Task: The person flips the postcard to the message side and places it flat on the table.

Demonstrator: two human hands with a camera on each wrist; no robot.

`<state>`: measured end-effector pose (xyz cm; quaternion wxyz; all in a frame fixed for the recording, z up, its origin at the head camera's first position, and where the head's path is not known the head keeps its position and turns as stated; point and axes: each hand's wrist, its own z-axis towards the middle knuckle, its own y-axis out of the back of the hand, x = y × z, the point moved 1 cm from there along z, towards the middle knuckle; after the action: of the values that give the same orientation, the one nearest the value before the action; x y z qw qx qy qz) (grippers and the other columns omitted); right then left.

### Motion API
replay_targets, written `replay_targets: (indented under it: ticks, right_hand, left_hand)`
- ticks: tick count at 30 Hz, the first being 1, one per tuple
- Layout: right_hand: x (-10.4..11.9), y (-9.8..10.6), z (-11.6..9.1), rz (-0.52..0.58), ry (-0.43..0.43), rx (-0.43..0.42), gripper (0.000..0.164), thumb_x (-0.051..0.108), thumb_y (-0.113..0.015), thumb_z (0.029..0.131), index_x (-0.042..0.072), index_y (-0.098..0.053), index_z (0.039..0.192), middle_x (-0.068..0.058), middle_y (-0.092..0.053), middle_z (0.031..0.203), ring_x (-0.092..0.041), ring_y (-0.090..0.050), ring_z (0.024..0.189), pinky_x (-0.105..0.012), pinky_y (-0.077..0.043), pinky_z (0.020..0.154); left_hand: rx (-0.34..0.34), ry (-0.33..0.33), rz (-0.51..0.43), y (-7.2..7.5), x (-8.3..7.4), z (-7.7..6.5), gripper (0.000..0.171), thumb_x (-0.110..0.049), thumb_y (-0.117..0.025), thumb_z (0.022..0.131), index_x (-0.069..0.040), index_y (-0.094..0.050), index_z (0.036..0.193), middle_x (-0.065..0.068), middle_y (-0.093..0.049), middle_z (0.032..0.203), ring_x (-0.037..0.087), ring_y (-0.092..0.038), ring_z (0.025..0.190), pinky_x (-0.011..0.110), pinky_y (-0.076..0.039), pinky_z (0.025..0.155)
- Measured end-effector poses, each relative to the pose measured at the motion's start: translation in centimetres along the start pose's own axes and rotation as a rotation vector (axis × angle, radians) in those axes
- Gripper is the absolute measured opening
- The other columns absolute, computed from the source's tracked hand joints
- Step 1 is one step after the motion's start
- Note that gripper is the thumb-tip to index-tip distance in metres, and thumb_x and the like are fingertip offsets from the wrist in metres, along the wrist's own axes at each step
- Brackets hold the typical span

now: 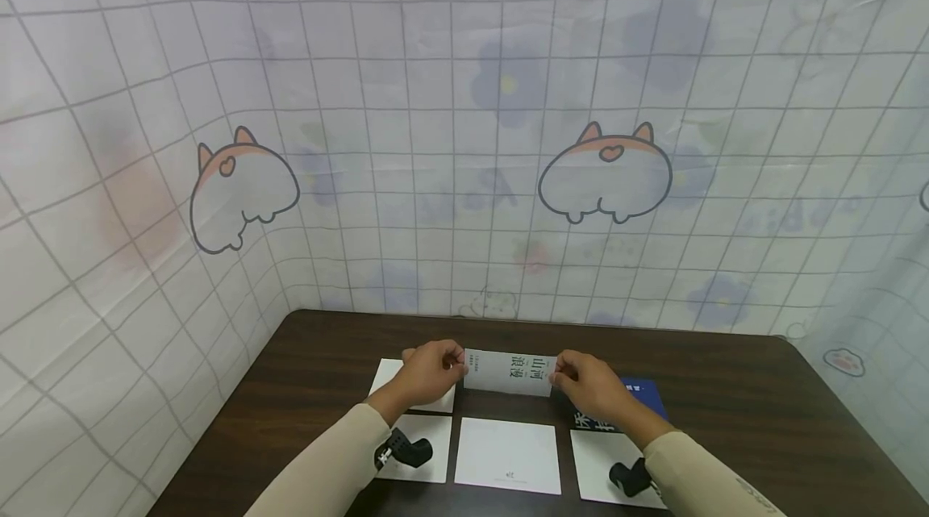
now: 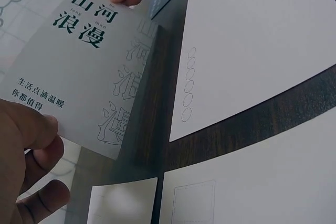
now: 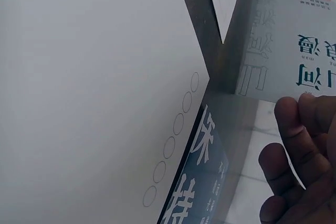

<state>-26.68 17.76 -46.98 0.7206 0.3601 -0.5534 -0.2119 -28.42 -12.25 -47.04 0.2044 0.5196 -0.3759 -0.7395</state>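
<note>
Between both hands a white postcard [image 1: 508,373] with green Chinese characters is held tilted up over the back row of cards. My left hand [image 1: 433,373] pinches its left end, and my right hand [image 1: 589,382] pinches its right end. In the left wrist view the postcard [image 2: 79,72] shows large green characters and outlined ones along one edge, with the left thumb [image 2: 39,124] on its near end. The right wrist view shows the right fingers [image 3: 291,121] at the other end of it.
A white card [image 1: 508,456] lies front middle, with white cards at front left [image 1: 431,460] and front right [image 1: 595,464]. Behind them, a blue card [image 1: 644,396] lies partly under the right arm, and another white card [image 1: 388,373] is behind the left wrist. A gridded curtain hangs behind the dark table [image 1: 327,339].
</note>
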Motion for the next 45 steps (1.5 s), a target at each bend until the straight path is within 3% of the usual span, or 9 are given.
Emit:
replay_targets:
  ticks: [10,19,29,37,45]
  right_hand:
    - [-0.16,0.05,-0.05,0.007,0.006,0.001,0.008,0.013,-0.069,0.098,0.017,-0.065,0.092,0.008,-0.067,0.083,-0.012,-0.057,0.073,-0.036,-0.046,0.068]
    - [-0.37,0.1,-0.28,0.015,0.018,0.009,0.006,0.016,-0.07,0.098,0.019,-0.065,0.095,0.009,-0.065,0.083,-0.013,-0.054,0.071,-0.036,-0.044,0.065]
    - [-0.59,0.12,-0.62,0.031,0.039,0.022,0.007,0.013,-0.073,0.095,0.018,-0.068,0.098,0.007,-0.065,0.087,-0.013,-0.057,0.073,-0.032,-0.048,0.06]
    - [-0.74,0.1,-0.7,0.041,0.03,0.033,0.012,0.006,-0.07,0.094,0.017,-0.069,0.098,0.006,-0.066,0.089,-0.014,-0.059,0.078,-0.031,-0.049,0.062]
    - [-0.91,-0.07,-0.59,0.031,0.008,0.015,0.011,0.009,-0.067,0.097,0.019,-0.073,0.098,0.005,-0.068,0.097,-0.012,-0.059,0.083,-0.031,-0.05,0.066]
  left_hand:
    - [-0.016,-0.014,-0.005,0.1,-0.02,-0.12,0.009,-0.022,-0.067,0.098,-0.021,-0.064,0.09,-0.014,-0.062,0.081,0.008,-0.057,0.077,0.049,-0.024,0.081]
    - [-0.011,-0.014,-0.041,0.1,0.01,-0.26,0.009,-0.02,-0.067,0.098,-0.021,-0.065,0.09,-0.015,-0.064,0.08,0.006,-0.059,0.076,0.051,-0.023,0.083]
    - [-0.033,-0.024,-0.009,-0.04,0.42,-0.38,0.012,-0.015,-0.07,0.091,-0.026,-0.07,0.087,-0.018,-0.065,0.082,0.008,-0.06,0.083,0.05,-0.026,0.085]
    - [-0.016,-0.009,0.0,-0.22,0.53,-0.31,0.015,-0.017,-0.063,0.096,-0.026,-0.073,0.089,-0.018,-0.067,0.085,0.008,-0.059,0.085,0.05,-0.026,0.086]
    - [-0.01,0.015,-0.02,-0.31,0.31,-0.47,0.025,-0.014,-0.054,0.099,-0.024,-0.075,0.09,-0.017,-0.07,0.089,0.009,-0.06,0.083,0.053,-0.024,0.09]
